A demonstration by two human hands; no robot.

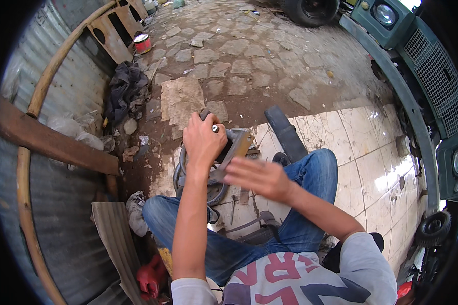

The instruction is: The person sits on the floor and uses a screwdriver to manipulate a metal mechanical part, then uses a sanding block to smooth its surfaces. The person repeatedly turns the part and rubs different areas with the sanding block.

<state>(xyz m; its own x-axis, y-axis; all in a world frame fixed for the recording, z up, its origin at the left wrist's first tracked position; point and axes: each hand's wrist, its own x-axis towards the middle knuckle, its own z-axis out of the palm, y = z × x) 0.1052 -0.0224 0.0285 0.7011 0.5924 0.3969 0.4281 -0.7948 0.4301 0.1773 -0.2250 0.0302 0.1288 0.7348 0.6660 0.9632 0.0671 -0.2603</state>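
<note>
Left hand (pixel 202 138) grips dark handle (pixel 205 114); right hand (pixel 262 178) flat, blurred. I see cracked tiles (pixel 353 152), wall (pixel 68 56) left, vehicle (pixel 435 66) right; roomy paving (pixel 234 47) far.

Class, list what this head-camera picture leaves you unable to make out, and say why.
Right hand, head view: blurred, apparently by motion, so whether it touches the metal piece is unclear.
Dark tool, head view: largely covered by the left hand, so its full shape is hidden.
Wheel, head view: its upper part is cut off by the top edge.
</note>
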